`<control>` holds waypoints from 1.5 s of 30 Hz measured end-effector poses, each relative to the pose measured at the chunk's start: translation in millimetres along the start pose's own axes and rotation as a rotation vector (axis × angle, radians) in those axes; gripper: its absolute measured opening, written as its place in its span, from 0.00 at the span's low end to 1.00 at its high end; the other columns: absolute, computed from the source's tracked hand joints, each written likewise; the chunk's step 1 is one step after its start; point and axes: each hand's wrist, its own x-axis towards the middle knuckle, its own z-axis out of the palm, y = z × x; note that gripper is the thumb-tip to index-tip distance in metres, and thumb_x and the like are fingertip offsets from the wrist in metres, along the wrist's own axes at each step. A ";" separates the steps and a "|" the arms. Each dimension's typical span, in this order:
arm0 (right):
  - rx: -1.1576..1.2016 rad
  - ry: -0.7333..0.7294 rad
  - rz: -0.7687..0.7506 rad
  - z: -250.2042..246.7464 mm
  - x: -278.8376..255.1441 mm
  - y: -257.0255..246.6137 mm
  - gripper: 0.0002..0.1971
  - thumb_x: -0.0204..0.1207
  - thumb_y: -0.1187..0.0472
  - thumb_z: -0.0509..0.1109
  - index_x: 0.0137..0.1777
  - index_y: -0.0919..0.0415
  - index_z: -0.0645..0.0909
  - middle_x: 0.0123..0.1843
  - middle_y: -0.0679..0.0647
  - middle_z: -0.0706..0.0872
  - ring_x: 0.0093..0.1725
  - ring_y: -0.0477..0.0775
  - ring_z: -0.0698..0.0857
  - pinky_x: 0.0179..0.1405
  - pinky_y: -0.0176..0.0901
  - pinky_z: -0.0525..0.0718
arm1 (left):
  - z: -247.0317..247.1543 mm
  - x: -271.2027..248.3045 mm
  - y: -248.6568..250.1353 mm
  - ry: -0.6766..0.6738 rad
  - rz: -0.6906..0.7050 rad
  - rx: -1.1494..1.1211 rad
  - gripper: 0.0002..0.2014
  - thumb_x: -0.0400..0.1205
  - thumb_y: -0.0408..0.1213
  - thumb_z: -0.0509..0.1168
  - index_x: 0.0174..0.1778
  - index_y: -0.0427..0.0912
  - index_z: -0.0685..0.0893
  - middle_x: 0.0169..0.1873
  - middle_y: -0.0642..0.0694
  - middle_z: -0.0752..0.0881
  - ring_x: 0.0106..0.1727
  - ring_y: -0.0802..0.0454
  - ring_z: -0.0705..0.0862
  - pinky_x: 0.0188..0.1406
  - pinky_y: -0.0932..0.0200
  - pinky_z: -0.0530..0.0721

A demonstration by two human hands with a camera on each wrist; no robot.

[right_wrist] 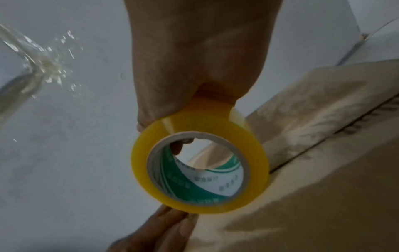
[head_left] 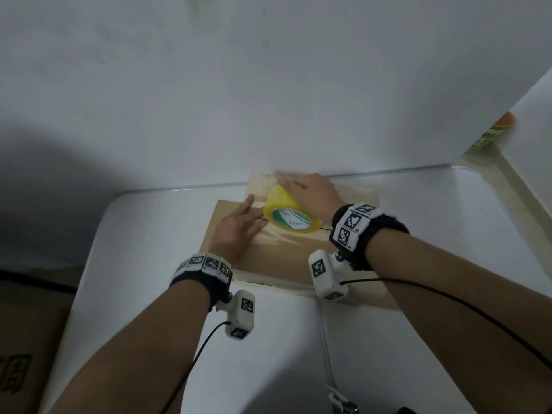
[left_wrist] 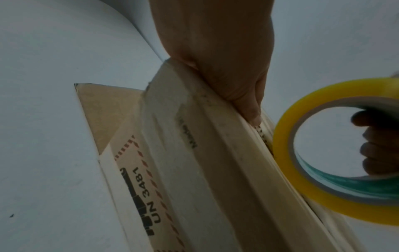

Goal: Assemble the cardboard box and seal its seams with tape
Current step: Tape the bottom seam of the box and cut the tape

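I grip the yellow tape roll (head_left: 286,215) in my right hand (head_left: 313,192) while my flat, open left hand (head_left: 236,231) presses the cardboard box (head_left: 283,252); next I judge the tape must run along the centre seam (right_wrist: 313,146).

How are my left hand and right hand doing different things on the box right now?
The left hand lies flat with straight fingers, pressing the cardboard box beside its seam; the right hand curls around the yellow tape roll. The left hand holds nothing, the right hand grips the roll. Both are over the box top.

Black wristbands (head_left: 199,279), white marker-tagged cameras (head_left: 240,314)
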 end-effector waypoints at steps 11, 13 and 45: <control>-0.017 -0.016 -0.007 5.7 -1.7 8.5 0.28 0.81 0.37 0.57 0.61 0.59 0.85 0.50 0.55 0.89 0.50 0.56 0.87 0.54 0.48 0.83 | -23.5 0.4 -21.3 -0.060 -0.036 -0.167 0.22 0.77 0.46 0.73 0.66 0.67 0.79 0.76 0.68 0.65 0.71 0.71 0.69 0.60 0.87 0.65; -0.016 -0.017 -0.005 6.4 -4.2 7.4 0.28 0.81 0.37 0.57 0.56 0.60 0.86 0.45 0.54 0.88 0.46 0.56 0.86 0.49 0.47 0.81 | -25.7 -1.9 -23.6 -0.065 -0.076 -0.184 0.21 0.77 0.48 0.73 0.64 0.70 0.78 0.75 0.65 0.68 0.69 0.72 0.70 0.57 0.87 0.63; -0.214 -0.122 0.039 8.4 0.3 -0.5 0.30 0.81 0.35 0.51 0.64 0.56 0.83 0.50 0.56 0.89 0.49 0.55 0.86 0.51 0.47 0.80 | -61.7 12.3 78.0 -0.206 -0.234 -0.603 0.09 0.83 0.31 0.64 0.55 0.31 0.85 0.42 0.41 0.88 0.42 0.50 0.84 0.53 0.53 0.85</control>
